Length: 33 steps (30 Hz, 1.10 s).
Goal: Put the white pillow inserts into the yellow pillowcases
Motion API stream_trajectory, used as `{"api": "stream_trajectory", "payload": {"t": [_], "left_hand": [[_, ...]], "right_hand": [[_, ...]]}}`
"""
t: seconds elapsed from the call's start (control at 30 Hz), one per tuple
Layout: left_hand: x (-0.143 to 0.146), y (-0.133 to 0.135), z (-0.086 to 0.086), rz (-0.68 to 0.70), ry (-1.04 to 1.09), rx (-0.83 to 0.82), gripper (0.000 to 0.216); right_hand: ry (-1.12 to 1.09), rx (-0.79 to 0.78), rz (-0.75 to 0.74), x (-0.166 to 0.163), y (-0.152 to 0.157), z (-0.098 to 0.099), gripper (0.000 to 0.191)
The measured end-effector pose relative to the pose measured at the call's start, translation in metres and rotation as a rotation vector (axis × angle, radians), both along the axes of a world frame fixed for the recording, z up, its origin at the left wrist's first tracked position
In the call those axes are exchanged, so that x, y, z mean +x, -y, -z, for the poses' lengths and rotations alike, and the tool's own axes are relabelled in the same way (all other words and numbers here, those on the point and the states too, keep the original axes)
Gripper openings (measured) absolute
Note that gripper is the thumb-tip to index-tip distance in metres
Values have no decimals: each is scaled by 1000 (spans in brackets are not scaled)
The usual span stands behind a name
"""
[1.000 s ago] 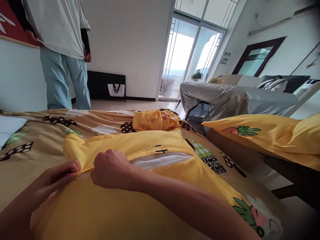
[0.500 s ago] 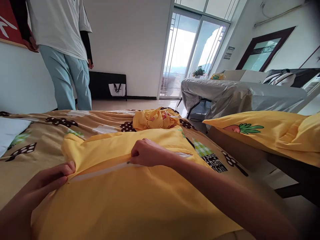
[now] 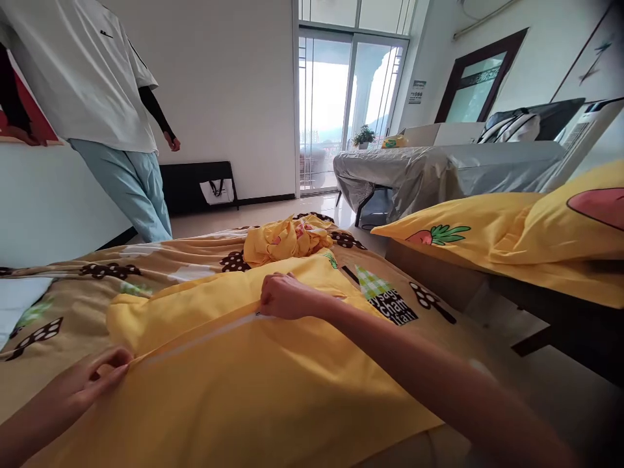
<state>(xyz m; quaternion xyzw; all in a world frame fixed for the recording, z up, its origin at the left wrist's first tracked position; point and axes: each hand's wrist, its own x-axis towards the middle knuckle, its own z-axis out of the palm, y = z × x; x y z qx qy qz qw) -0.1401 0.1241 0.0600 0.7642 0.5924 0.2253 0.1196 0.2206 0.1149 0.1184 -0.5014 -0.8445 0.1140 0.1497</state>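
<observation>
A yellow pillowcase [image 3: 219,396] lies in front of me on the bed, with a pale zipper [image 3: 205,337] running across it. My left hand [image 3: 90,380] pinches the cloth at the zipper's left end between thumb and fingers. Farther right, my right hand [image 3: 287,296] is closed at the small zipper pull [image 3: 258,314], its fingertips partly hidden behind the knuckles. Beyond the pillowcase is a crumpled bundle of yellow cloth [image 3: 277,244] with pink prints.
A patterned brown bedsheet [image 3: 390,279] covers the bed. At right is another yellow piece of bedding with carrot prints [image 3: 487,224]. A person [image 3: 88,84] in a white shirt stands beyond the bed. A plastic-covered table [image 3: 439,162] stands near the glass doors [image 3: 326,110].
My right hand has slid a little rightward along the zipper, farther from my left hand. The view has turned slightly. The person beyond the bed has shifted, an arm now farther out.
</observation>
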Motion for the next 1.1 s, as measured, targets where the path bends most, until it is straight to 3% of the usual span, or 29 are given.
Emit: {"api": "stream_trajectory", "payload": {"t": [0.07,0.17,0.27,0.33,0.5,0.77,1.0,1.1], "left_hand": [[43,2,-14,-46,-88,138,27],[129,9,-31,114,-115,270,38],[194,14,-32,183,-86,236,32],[213,16,-25,208,-47,228,29],[214,15,-12,104,16,188,23],[221,19,-15,-1,-37,149,19],[214,23,-14,-3,-143,173,21],[219,21,-15,67,-260,279,20]], "right_hand": [[28,11,-12,-1,1,-5,12],[55,21,-29,-4,2,-12,12],[45,18,-26,-2,2,-15,14],[46,26,-18,2,3,-15,15],[30,36,14,14,3,-9,12],[4,-27,106,52,9,-1,11],[-34,44,172,90,13,17,11],[-54,160,167,94,25,28,12]]}}
